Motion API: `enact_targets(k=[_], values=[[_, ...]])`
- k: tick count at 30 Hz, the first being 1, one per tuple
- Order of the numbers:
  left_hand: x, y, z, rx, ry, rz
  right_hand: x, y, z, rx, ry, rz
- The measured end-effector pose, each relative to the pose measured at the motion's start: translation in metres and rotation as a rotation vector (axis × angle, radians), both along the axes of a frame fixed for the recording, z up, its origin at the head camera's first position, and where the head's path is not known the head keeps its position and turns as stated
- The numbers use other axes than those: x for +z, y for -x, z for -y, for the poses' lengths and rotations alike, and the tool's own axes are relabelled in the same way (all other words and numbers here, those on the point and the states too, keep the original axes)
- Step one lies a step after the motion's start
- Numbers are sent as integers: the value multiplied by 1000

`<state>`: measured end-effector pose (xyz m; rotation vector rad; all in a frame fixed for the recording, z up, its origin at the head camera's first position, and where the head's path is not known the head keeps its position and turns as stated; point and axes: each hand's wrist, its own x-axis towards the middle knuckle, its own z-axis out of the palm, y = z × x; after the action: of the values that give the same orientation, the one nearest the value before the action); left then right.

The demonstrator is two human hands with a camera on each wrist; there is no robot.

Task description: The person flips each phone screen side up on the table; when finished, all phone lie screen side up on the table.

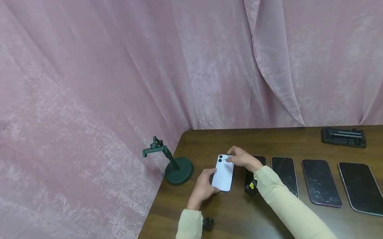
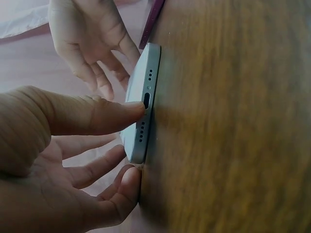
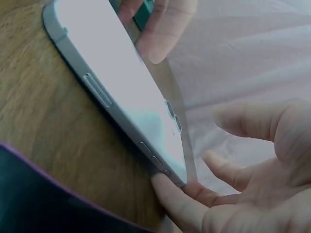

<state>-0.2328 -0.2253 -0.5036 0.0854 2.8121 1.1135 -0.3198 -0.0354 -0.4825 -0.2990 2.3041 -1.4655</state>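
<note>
A white phone [image 1: 226, 173] lies camera side up on the wooden table, its two lenses at the far end. My left hand [image 1: 203, 186] holds it at the near left corner. In the left wrist view, that hand's thumb presses the bottom edge by the charging port, and its other fingers are along the long side. At the far end is my right hand [image 1: 243, 160]. In the right wrist view, fingertips of the right hand [image 3: 252, 179] touch the corner of the phone [image 3: 112, 73] near its side buttons, while the thumb stands apart from it.
A dark green stand [image 1: 178, 172] with a jointed arm stands at the table's left edge. Right of the white phone, several dark-screened phones [image 1: 321, 183] lie in a row, one partly hidden under the right forearm. A black folded stand [image 1: 343, 137] lies at the back right, before pink curtains [image 1: 214, 60].
</note>
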Motion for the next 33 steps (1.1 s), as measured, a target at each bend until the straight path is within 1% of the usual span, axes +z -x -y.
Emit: enact_targets(k=[4,8,13,16,20,23,25,33], values=[[1,0,0,-11,2,-19,2,0,-2,7,72,47],[1,0,1,-23,28,-19,3,0,-4,10,91,60],[6,0,1,-38,55,-5,2,1,-6,5,136,79],[10,0,2,-45,63,5,2,1,-8,3,153,83],[15,-2,0,-48,65,41,2,1,-8,0,165,80],[18,-4,-2,-55,70,66,2,0,-8,-5,169,82],[19,-5,-4,-59,73,71,3,-2,-8,-6,174,81],[24,-7,-13,-80,99,26,11,-7,-11,-7,173,51]])
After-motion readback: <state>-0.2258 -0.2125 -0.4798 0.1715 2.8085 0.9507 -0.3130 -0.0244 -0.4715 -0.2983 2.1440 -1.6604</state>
